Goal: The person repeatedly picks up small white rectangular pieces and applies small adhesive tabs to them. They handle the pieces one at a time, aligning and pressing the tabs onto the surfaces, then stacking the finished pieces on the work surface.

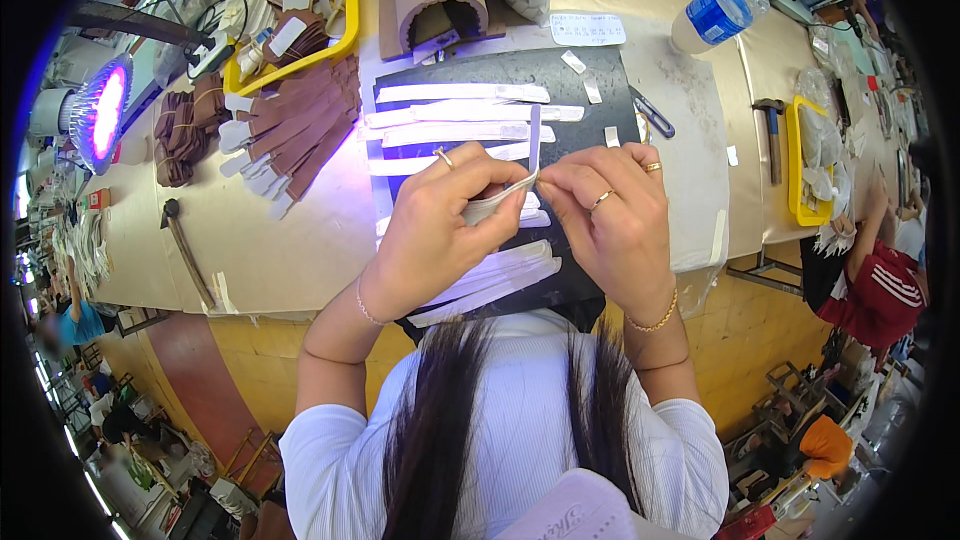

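Table (pixel 280 270): tan top, runs across my whole front. Black mat (pixel 470 68) on it, right under my hands. Fan of brown straps (pixel 320 115) off to the left, clear of the mat; neither hand on them.

Left hand (pixel 440 220): thumb and fingers pinching a curved white strip (pixel 490 206), raised over the mat's middle. Right hand (pixel 620 225): thumb and fingertip pinched at the strip's end, where a narrow greyish tail (pixel 534 135) points to the far side. Can't tell if that's backing or the strip itself.

Status, my read: one strip mid-job, both hands committed. Loose white strips (pixel 460 112) lie in rows past my hands, second bunch (pixel 490 285) nearer me. Can't tell which are done and which are waiting, so no count left.

Cutter (pixel 652 112) lies by the mat's right edge, untouched. Few small pale tabs (pixel 592 90) loose, unused so far.
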Demonstrator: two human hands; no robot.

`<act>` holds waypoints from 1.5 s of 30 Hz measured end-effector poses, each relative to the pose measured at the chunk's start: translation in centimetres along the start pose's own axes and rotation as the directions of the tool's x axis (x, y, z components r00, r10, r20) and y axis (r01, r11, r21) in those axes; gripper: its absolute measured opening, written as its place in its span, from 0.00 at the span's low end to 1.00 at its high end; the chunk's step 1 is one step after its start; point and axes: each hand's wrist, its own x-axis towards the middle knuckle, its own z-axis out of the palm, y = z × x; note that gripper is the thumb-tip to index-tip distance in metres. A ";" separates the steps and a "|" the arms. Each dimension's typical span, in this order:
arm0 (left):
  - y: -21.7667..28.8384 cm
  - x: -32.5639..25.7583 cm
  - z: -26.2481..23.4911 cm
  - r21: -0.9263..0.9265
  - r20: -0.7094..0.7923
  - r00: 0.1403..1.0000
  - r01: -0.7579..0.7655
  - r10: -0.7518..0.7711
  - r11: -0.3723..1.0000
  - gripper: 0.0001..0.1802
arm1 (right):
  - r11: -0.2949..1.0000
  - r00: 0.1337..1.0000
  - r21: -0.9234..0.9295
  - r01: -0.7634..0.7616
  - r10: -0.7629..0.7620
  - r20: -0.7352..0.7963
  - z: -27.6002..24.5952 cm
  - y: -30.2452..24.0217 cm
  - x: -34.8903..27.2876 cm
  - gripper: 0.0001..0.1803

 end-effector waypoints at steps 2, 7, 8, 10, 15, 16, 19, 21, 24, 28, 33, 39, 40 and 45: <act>0.0 0.2 -0.1 -0.011 0.022 1.000 -0.001 0.001 1.000 0.08 | 0.999 1.000 0.034 -0.019 0.018 0.019 -0.2 0.1 0.2 0.07; -1.2 0.1 -0.5 -0.204 0.137 0.987 0.112 -0.084 0.972 0.08 | 0.940 0.982 0.298 -0.167 0.132 0.133 -0.8 0.8 0.0 0.04; -1.1 0.2 -0.8 -0.251 0.179 0.973 0.192 -0.149 0.949 0.08 | 0.916 0.977 0.350 -0.197 0.154 0.147 -0.9 0.9 0.0 0.03; -0.4 0.4 -1.5 -0.330 0.271 0.924 0.352 -0.269 0.876 0.08 | 0.854 0.964 0.451 -0.258 0.197 0.179 -0.9 1.2 -0.2 0.03; -1.0 0.4 -2.3 -0.351 0.342 0.862 0.488 -0.375 0.799 0.08 | 0.767 0.933 0.538 -0.350 0.339 0.123 -1.3 2.4 -0.9 0.03; -1.6 0.3 -2.6 -0.340 0.350 0.857 0.491 -0.377 0.802 0.08 | 0.748 0.918 0.549 -0.374 0.383 0.103 -1.7 2.8 -1.1 0.03; -2.9 0.0 -3.4 -0.276 0.462 0.781 0.577 -0.420 0.769 0.10 | 0.750 0.891 0.540 -0.381 0.453 -0.001 -3.0 4.6 -2.5 0.03; -3.9 -0.2 -3.1 -0.198 0.491 0.742 0.605 -0.456 0.771 0.11 | 0.760 0.876 0.498 -0.418 0.482 0.000 -3.6 5.3 -3.5 0.04; -7.0 -0.8 -1.7 -0.006 0.404 0.819 0.448 -0.408 0.894 0.12 | 0.750 0.861 0.486 -0.450 0.509 0.011 -3.4 5.6 -4.5 0.04; -9.4 -1.8 -0.2 0.340 0.206 0.950 0.155 -0.234 0.927 0.13 | 0.769 0.860 0.439 -0.465 0.510 0.018 -3.0 5.7 -5.4 0.04; -7.8 -2.1 0.3 0.534 0.095 0.986 0.066 -0.138 0.843 0.13 | 0.785 0.860 0.408 -0.467 0.511 0.002 -2.5 4.7 -4.7 0.04; -9.6 0.5 1.5 0.540 -0.034 0.999 0.021 -0.003 0.841 0.13 | 0.860 0.888 0.241 -0.450 0.459 0.019 -0.9 3.3 -3.6 0.04; -9.9 0.7 1.5 0.535 -0.024 1.000 0.014 -0.002 0.845 0.13 | 0.868 0.891 0.219 -0.446 0.455 0.013 -0.8 3.2 -3.6 0.04; -10.0 1.4 1.3 0.399 0.073 0.984 0.120 -0.161 0.909 0.13 | 0.924 0.927 0.080 -0.374 0.374 0.021 -0.2 2.5 -3.3 0.04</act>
